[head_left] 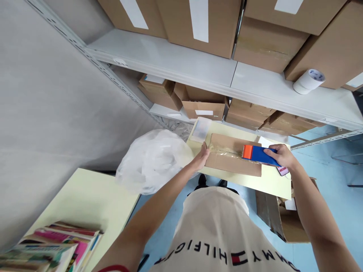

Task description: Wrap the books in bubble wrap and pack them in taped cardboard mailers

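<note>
A flat brown cardboard box (227,163) lies on a pale yellow table (266,181). A strip of clear tape runs along its top seam. My left hand (202,156) presses against the box's left end, fingers together and flat. My right hand (282,155) grips the blue handle of a tape dispenser (259,154) with an orange head, which rests on the right part of the box's top.
Grey metal shelves (198,71) behind the table carry cardboard boxes and a white tape roll (309,81). A clear plastic bag (153,160) bulges left of the table. A second yellow table with books (53,245) stands at the lower left. An open carton (286,219) sits on the blue floor.
</note>
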Demonstrator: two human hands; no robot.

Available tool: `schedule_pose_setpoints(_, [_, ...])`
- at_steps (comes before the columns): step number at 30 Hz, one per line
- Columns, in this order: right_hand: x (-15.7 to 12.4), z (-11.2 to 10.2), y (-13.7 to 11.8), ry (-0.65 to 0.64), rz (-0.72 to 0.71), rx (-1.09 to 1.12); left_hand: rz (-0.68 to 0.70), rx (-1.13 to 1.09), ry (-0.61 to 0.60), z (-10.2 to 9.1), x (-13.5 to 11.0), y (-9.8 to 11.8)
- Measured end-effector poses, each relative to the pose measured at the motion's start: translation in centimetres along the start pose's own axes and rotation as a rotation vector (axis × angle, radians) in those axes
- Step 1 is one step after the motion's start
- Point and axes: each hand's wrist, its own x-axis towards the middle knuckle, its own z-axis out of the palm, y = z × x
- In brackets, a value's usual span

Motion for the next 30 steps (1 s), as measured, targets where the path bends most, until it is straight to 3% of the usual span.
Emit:
schedule_pose_setpoints(2, [0.1, 0.3, 0.7, 0.008, -0.010, -0.033, 0.003, -0.011, 0.042, -1.2, -0.6, 0.7])
schedule_pose_setpoints(5, [0.1, 1.1, 1.9, 0.000, -0.024, -0.093, 0.210, 0.102, 0.063, -2.8, -0.8, 3.1])
schedule_pose_setpoints(7, [0.1, 1.8, 2.6, -0.007, -0.021, -0.110, 0.341, 0.219, -0.021, -2.9, -0.4, 5.0])
schedule_pose_setpoints(10, [0.2, 2.7, 3.3, 0.013, -0.007, -0.085, 0.373, 0.340, -0.133, -1.9, 0.7, 6.7])
schedule_pose_setpoints(18, [2.7, 3.1, 2.9, -0.007, -0.040, -0.064, 0.216, 0.483, -0.148, 0.2, 2.6, 5.0])
schedule_pose_setpoints(26, [5.5, 2.7, 2.8, -0.084, -0.017, -0.100, 0.270, 0.458, -0.157, 2.0, 5.1, 4.6])
schedule_pose_setpoints(30, [5.8, 1.2, 4.2, -0.147, 0.010, -0.084, 0.252, 0.463, -0.172, 2.1, 5.6, 4.1])
